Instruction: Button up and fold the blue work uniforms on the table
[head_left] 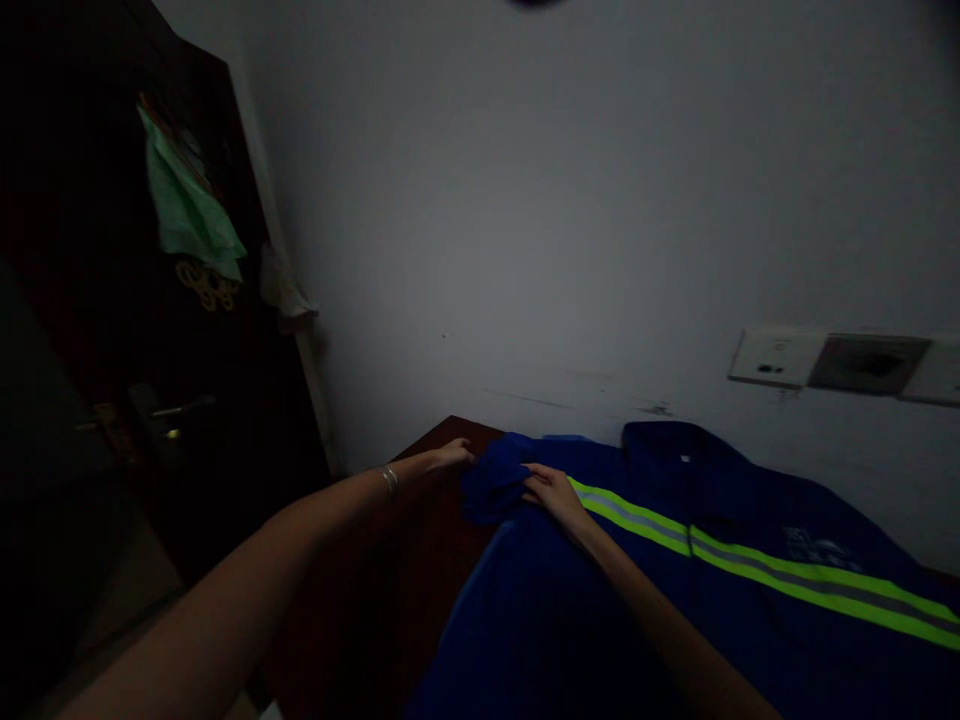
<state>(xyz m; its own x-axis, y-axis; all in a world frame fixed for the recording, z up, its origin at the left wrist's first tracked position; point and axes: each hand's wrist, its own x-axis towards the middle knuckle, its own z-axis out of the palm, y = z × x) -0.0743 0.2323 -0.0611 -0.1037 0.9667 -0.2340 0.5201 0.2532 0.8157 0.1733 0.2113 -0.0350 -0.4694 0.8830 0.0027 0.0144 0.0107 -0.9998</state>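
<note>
From the left hand [454, 455], bare surface [424, 545] leaves passage towards six o'clock. The wall [525, 240] bars twelve; the blue garment [720, 495] covers three to five.

The worktop [420, 550] was dark reddish-brown, its surface visible at left. A blue garment [735, 620] lay spread over the centre and right, collar [675, 450] at the far side, yellow-green and grey band [750, 566] crossing it, left end bunched.

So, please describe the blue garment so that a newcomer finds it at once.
Below the pale wall is a reddish-brown tabletop. The blue garment lies spread over it, under the right hand. Unlike the green cloth hanging on the door, it carries a bright yellow-green band.
</note>
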